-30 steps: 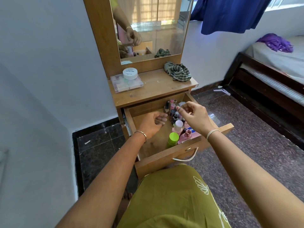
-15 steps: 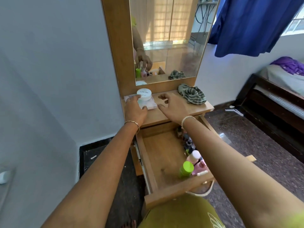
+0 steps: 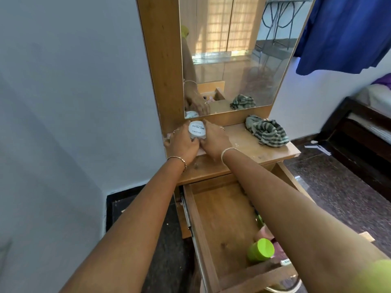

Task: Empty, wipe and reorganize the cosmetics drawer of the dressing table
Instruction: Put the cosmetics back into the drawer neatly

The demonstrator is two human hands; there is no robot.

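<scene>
— On the dressing-table top, just under the mirror, what does the person hold?
— A white nail-polish tub. The left hand curls its fingers against the tub's left side and the right hand against its right. The thumbs meet in front, so the tub is clasped between both.
— Anything beneath it?
— A pale pink flat box, mostly hidden by the hands. Whether the fingers grip it too cannot be told.
— And the drawer?
— The drawer stands pulled open below the forearms. A green-capped bottle and other cosmetics, half hidden by the right forearm, lie along its right side. A striped cloth lies bunched on the top, right of the hands.
</scene>
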